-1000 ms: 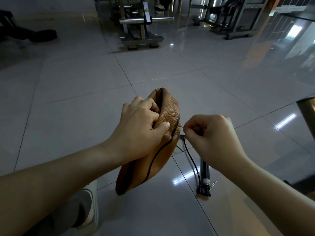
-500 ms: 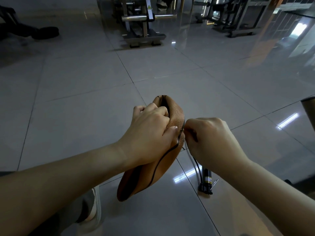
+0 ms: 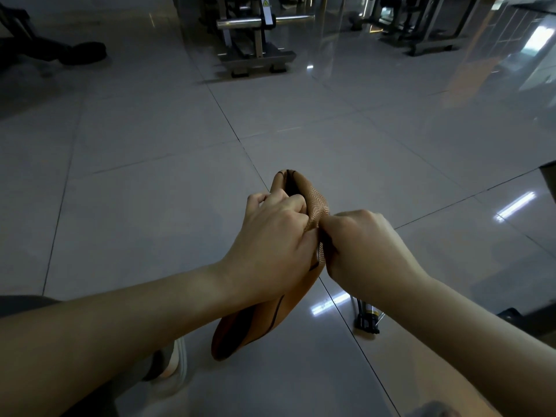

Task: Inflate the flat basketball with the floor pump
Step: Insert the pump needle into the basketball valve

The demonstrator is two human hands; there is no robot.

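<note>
the basketball (image 3: 258,326) is flat and folded in on itself. it is held on edge above the floor (image 3: 150,191), with its low end near the person and its high end farther away. orange pebbled skin and black seam lines are visible.

left grip (image 3: 270,236): clenched on the basketball. the fingers wrap over the upper part of the basketball from its left side. the thumb presses the skin on the near face.

right grip (image 3: 361,248): on the right side of the basketball, touching it directly opposite the left grip. the fingers are curled, knuckles up. the fingertips are hidden against the skin, so it cannot be told whether they pinch anything.

floor pump (image 3: 367,319): on the floor, below and to the right of the basketball, partly covered by the right forearm. only its foot and lower barrel show.

a shoe (image 3: 173,361) is on the floor below and to the left of the basketball. a metal gym machine (image 3: 252,40) stands well beyond the basketball.
</note>
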